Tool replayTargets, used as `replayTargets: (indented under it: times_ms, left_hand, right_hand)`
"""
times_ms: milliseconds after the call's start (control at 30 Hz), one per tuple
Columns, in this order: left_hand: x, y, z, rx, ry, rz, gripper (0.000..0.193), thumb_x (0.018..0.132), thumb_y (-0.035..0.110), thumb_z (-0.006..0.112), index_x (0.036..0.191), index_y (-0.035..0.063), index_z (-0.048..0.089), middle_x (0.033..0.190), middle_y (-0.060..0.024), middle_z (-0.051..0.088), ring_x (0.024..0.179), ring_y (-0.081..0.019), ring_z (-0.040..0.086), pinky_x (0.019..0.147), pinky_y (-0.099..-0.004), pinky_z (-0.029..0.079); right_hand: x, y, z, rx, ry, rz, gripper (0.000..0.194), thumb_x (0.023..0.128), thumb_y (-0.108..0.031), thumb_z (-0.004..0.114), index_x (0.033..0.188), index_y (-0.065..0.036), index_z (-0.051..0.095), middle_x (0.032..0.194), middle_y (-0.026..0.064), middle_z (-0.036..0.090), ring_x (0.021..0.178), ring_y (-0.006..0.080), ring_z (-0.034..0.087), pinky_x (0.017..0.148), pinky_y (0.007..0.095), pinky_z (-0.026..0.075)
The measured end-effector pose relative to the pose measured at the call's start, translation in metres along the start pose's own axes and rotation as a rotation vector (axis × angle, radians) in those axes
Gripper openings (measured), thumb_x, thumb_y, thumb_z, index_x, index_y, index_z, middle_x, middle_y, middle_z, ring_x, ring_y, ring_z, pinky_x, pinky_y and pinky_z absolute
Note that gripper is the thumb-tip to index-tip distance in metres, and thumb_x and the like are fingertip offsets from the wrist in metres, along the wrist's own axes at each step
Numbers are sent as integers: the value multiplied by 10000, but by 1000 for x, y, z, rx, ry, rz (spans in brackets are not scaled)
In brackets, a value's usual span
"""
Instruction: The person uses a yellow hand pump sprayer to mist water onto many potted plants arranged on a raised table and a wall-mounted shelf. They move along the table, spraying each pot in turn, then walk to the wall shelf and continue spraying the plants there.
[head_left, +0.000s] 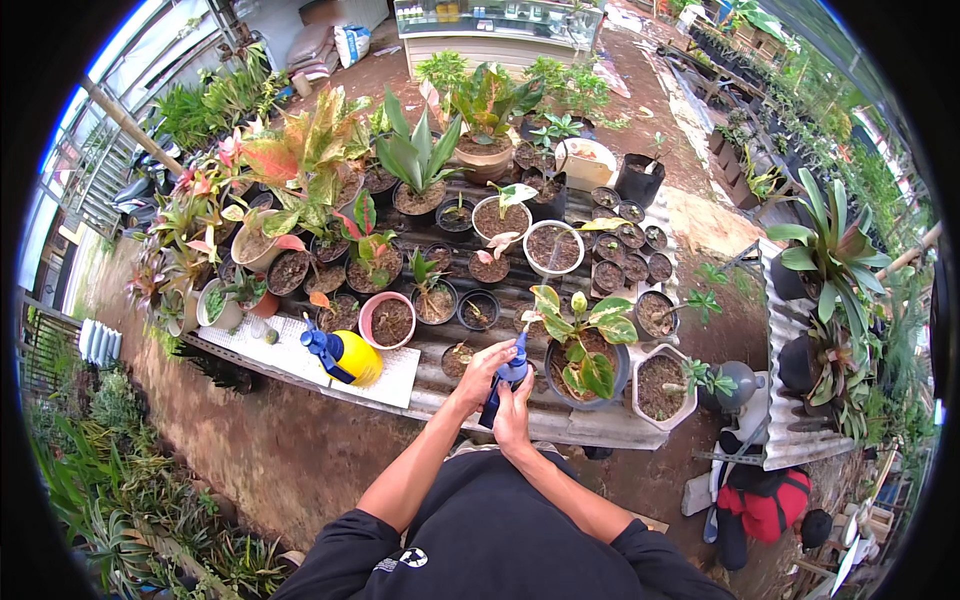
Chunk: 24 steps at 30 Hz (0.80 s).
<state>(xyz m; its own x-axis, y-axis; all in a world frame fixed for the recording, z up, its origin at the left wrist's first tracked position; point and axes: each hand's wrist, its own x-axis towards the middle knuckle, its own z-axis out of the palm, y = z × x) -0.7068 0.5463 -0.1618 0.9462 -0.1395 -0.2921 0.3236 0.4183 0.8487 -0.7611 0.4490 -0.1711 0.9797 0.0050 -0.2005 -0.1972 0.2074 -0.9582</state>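
Both hands are on a sprayer with a blue pump head, held at the near edge of the table; most of its body is hidden. My left hand wraps its left side, fingers near the nozzle. From below and right, my right hand grips it beside the dark blue trigger handle. Just right of the hands stands a variegated leafy plant in a grey pot. A pale thin streak, possibly liquid, crosses the white pot beyond. To the left, a yellow pressure sprayer with a blue head rests on a white sheet.
Potted plants crowd the corrugated table, among them a pink-rimmed pot and a white octagonal pot. A second corrugated stand is at right. Another person in red is low down beside it. A glass display case stands beyond.
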Motion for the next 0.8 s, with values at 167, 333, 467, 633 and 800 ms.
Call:
replayTargets:
  times_ms: [167,333,467,633,800]
  left_hand:
    - [0,-3,4,-15,19,-23,518,946,284,605,1326,-61,531,1122,-56,647,1004,-110,576,920,-258,438]
    - [5,-11,-3,-26,7,-66,542,951,301,607,1338,-68,517,1157,-70,645,1028,-115,578,932,-265,437]
    - [-1,-10,-3,69,64,-98,543,953,312,608,1344,-53,519,1188,-88,640,1052,-121,577,931,-270,443]
    - [-22,-3,3,174,263,-17,503,958,347,601,1292,-27,562,1012,-61,668,756,-66,582,653,-219,470]
    - [-28,-4,6,9,381,165,421,952,325,625,1229,9,595,829,-7,644,460,-18,455,400,-197,360]
  right_hand:
    - [5,3,-2,14,12,-5,593,998,-114,426,1507,-50,130,1394,140,367,1249,228,421,1059,353,339]
    - [0,-9,0,150,10,118,575,1000,-125,422,1503,-63,150,1370,124,388,1204,197,443,1028,332,369]
    - [0,-14,4,90,46,91,562,999,-138,418,1497,-86,162,1241,103,470,1039,167,522,894,307,452]
    - [4,-22,-1,124,-96,273,525,994,-184,410,1480,-129,220,848,35,531,596,103,518,497,253,450]
    - [7,-29,3,69,-160,271,493,985,-175,407,1462,-152,283,712,-3,485,474,64,445,388,221,381]
